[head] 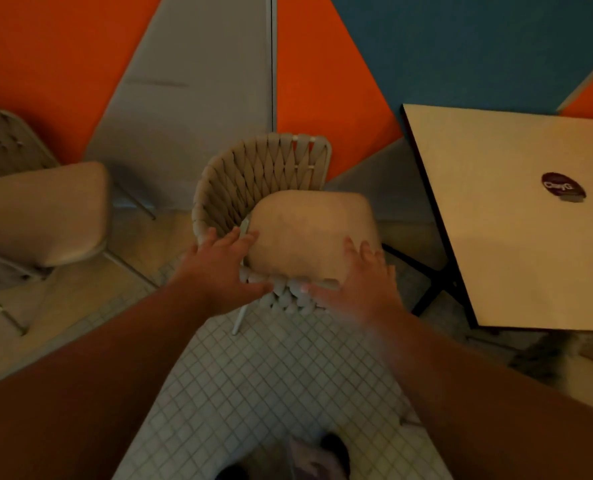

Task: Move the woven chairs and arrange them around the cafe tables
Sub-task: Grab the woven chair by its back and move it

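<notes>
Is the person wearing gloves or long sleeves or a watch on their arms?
No. Both the left hand and the right hand are bare, with no gloves. The forearms are bare too, all the way to the picture's edge, so no sleeves show. No watch, bracelet or ring can be seen. The right hand looks a bit blurry, so tiny details there are hard to tell.

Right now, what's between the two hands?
In the head view, the chair's seat cushion lies between the left hand and right hand.
</notes>
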